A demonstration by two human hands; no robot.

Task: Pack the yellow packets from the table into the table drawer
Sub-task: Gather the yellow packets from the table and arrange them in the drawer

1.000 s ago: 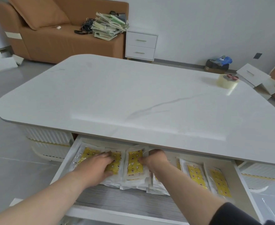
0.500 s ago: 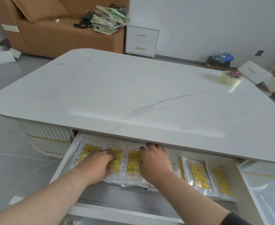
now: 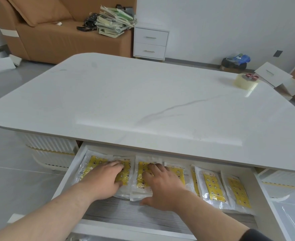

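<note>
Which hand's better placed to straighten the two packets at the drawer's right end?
Right, probably. The right hand rests flat on the middle packets, next to the right-end packets; the left hand presses the left-end packets across the drawer.

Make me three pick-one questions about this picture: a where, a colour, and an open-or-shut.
1. Where is the tape roll? A on the floor; B on the table; C on the nightstand.
2. What colour is the sofa? A brown; B green; C blue.
3. The drawer is: A shut; B pulled open; C upside down.
Answers: 1 B, it sits at the table's far right. 2 A, it looks tan-brown. 3 B, the left hand and right hand rest on packets inside it.
</note>
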